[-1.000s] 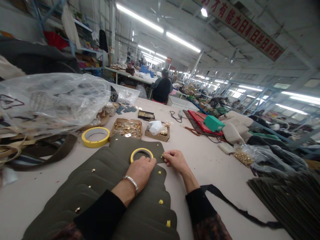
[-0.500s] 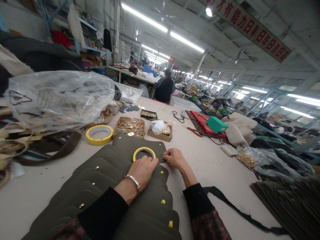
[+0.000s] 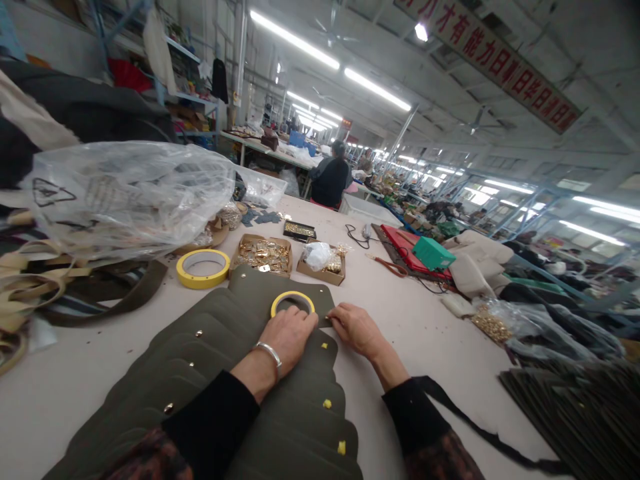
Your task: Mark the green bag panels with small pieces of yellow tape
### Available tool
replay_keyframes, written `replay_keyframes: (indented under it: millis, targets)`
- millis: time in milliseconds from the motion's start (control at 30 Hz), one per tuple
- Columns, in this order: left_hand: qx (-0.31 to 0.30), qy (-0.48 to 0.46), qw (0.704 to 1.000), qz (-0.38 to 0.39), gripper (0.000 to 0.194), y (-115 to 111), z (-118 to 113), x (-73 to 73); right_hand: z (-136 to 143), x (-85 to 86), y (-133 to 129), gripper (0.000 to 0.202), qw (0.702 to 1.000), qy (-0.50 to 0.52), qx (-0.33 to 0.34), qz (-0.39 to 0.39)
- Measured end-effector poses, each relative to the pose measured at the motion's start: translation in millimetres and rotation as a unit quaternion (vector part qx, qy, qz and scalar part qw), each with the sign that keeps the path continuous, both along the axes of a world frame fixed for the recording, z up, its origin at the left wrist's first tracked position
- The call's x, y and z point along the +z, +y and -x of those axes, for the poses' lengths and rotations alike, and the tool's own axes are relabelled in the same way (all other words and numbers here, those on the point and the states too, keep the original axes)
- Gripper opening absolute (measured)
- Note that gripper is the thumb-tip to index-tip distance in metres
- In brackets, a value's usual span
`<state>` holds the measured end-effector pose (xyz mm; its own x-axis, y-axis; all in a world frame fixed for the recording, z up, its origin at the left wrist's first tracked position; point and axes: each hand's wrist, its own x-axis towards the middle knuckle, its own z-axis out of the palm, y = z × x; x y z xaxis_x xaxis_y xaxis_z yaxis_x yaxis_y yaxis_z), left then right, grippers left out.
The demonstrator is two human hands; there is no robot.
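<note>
Dark green pieces (image 3: 240, 373) lie overlapped in a fanned row, with gold studs on their left part and small yellow tape bits (image 3: 327, 404) along the right edge. My left hand (image 3: 289, 333), with a silver bangle at the wrist, is closed on the near rim of a yellow tape roll (image 3: 280, 298) lying on the upper pieces. Just right of it, my right hand (image 3: 356, 327) pinches at the right edge of an upper piece; what its fingertips hold is too small to make out.
Boxes of gold metal parts (image 3: 264, 255) and bagged studs (image 3: 327, 262) stand beyond the pieces. A larger yellow tape roll (image 3: 203, 269) and plastic bag (image 3: 130, 197) are left. Right are a green box (image 3: 434, 252), a black strap (image 3: 470, 417) and stacked dark pieces (image 3: 575, 413). A person sits farther back.
The view has shifted slightly. My right hand has turned a little, its wrist and forearm moving right and down, fingertips still at the edge. My left hand stays on the tape roll.
</note>
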<state>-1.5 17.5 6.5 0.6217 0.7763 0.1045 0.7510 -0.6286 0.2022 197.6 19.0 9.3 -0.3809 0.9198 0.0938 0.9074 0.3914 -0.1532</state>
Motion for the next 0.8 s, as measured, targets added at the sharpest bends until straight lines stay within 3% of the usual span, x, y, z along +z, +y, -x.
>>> replay_keyframes:
  millis: [267, 500, 633, 800]
  targets:
    - [-0.016, -0.01, 1.0, -0.004, 0.021, 17, -1, -1.1, 14, 6.0, 20, 0.023, 0.997, -0.014, -0.05, 0.057]
    - [-0.042, -0.039, 0.998, 0.007, 0.019, 14, 4, 12.5, 15, 2.2, 33, 0.022, 0.98, 0.051, -0.154, 0.113]
    - [-0.04, -0.074, 0.996, -0.004, 0.02, 10, 11, 20.5, 19, 6.1, 17, 0.02, 0.968, 0.094, -0.155, 0.171]
    - [-0.048, -0.109, 0.993, -0.005, 0.024, 4, 18, 18.6, 17, 13.0, -23, 0.016, 0.948, 0.153, -0.092, 0.263]
